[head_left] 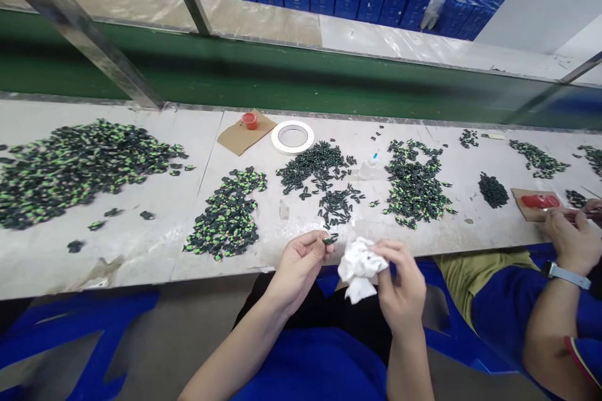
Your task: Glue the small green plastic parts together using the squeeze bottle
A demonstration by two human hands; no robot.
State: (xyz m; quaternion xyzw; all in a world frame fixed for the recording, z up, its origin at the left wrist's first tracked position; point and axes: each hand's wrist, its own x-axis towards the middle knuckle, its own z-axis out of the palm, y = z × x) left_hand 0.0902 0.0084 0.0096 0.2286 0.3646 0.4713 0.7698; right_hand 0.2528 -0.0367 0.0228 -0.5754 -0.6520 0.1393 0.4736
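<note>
My left hand (303, 266) pinches a small dark green and black part (330, 239) between thumb and fingers, just over the table's front edge. A crumpled white tissue (361, 266) with dark specks is gripped in my right hand (402, 285), close beside the left. Beyond my hands lie a loose heap of small dark pieces (336, 205) and a larger heap of the same kind (313, 166). Black parts with bright green marks form a pile (226, 216) to the left and another pile (416, 185) to the right. What exactly the parts are, I cannot make out.
A white tape roll (273, 138) and a red-filled cup (249, 120) on cardboard (235, 140) stand at the back. A clear bottle with a blue tip (371, 168) is near the middle. A big pile (70, 169) covers the left. At right, a co-worker's hands (571, 235) are working.
</note>
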